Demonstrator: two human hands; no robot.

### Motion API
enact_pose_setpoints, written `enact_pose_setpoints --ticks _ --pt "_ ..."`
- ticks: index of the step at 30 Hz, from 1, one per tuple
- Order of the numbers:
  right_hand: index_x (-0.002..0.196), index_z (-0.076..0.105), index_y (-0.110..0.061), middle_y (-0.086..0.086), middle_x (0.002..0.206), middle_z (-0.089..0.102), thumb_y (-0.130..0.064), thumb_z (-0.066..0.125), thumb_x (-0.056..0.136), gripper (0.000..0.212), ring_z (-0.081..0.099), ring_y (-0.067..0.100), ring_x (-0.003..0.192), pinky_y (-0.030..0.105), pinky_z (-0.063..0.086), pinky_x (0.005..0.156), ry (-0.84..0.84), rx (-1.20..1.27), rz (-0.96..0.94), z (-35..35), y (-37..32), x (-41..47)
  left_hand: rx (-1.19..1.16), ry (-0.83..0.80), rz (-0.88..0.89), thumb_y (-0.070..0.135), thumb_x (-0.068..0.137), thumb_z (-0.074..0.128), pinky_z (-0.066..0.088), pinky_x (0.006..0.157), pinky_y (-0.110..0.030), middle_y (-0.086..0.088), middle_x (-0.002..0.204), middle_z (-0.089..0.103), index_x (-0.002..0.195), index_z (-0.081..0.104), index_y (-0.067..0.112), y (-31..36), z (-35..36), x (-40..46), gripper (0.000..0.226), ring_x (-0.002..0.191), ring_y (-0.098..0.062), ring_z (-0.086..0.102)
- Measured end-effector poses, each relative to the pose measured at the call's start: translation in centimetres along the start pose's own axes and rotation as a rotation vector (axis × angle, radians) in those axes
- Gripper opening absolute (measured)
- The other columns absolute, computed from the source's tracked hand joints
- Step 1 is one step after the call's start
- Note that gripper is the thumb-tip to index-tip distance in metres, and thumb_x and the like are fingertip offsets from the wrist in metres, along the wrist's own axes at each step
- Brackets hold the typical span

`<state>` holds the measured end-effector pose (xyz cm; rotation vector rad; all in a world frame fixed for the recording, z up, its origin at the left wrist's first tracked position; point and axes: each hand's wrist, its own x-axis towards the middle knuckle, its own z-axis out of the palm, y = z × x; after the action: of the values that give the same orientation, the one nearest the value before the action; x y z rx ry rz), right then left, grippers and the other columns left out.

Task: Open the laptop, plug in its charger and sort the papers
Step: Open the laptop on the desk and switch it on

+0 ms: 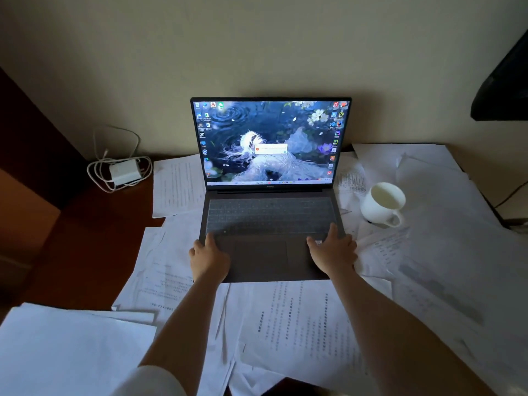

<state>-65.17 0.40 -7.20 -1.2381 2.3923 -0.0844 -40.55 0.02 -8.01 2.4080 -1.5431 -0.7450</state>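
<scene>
Both hands, left point(208, 260) and right point(333, 254), fingers spread flat, steadying the open grey laptop point(268, 224) amid scattered white papers point(300, 324), coiled white charger point(124, 171) unplugged to its left.

Grey laptop point(265, 252), blue floral wallpaper; white charger point(125, 171), mug point(381, 204), papers point(300, 324).
</scene>
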Motion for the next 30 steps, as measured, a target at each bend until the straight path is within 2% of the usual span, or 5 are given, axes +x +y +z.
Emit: enact_pose_setpoints --ticks 7,17,21,24,30 --pt "0.145 0.024 -0.023 0.024 0.144 0.028 -0.06 0.046 0.086 0.073 0.026 0.039 0.134 0.049 0.028 0.109 0.031 0.066 -0.047 0.1 0.4 0.6 0.008 0.0 -0.016 0.02 0.096 0.041 0.039 0.106 -0.052 -0.014 0.145 0.03 0.144 0.029 0.023 0.2 0.6 -0.1 0.05 0.132 -0.036 0.029" --pt "0.144 0.028 -0.022 0.023 0.143 0.027 -0.052 0.049 0.088 0.067 0.025 0.038 0.134 0.045 0.03 0.109 -0.005 0.043 -0.107 -0.1 1.4 0.3 0.109 -0.061 0.017 0.025 0.095 0.039 0.032 0.11 -0.051 -0.016 0.148 0.022 0.145 0.024 0.024 -0.1 0.6 -0.3 0.052 0.134 -0.037 0.025" --pt "0.148 0.017 -0.021 0.027 0.151 0.013 -0.058 0.045 0.089 0.075 0.011 0.04 0.141 0.048 0.018 0.115 -0.054 -0.111 -0.108 0.0 0.8 -0.3 0.202 -0.116 0.048 0.03 0.098 0.036 0.018 0.117 -0.051 -0.018 0.157 -0.002 0.15 0.012 0.027 0.0 0.8 -1.0 0.058 0.143 -0.039 0.006" --pt "0.149 0.012 -0.022 0.024 0.155 0.001 -0.061 0.043 0.089 0.078 0.0 0.038 0.144 0.05 0.009 0.116 -0.054 -0.172 -0.145 0.3 0.0 -1.6 0.2 -0.127 0.077 0.034 0.097 0.039 0.02 0.116 -0.052 -0.016 0.158 -0.002 0.15 0.016 0.026 -0.3 0.6 -1.2 0.058 0.144 -0.037 0.007" --pt "0.151 -0.001 -0.03 0.013 0.157 -0.016 -0.075 0.039 0.081 0.092 -0.011 0.036 0.144 0.055 0.001 0.115 -0.171 -0.329 -0.462 3.1 -1.8 -4.7 0.289 -0.18 0.17 0.034 0.098 0.036 0.02 0.114 -0.057 -0.008 0.16 -0.006 0.15 0.012 0.029 -1.1 0.2 -2.2 0.058 0.145 -0.038 -0.001"
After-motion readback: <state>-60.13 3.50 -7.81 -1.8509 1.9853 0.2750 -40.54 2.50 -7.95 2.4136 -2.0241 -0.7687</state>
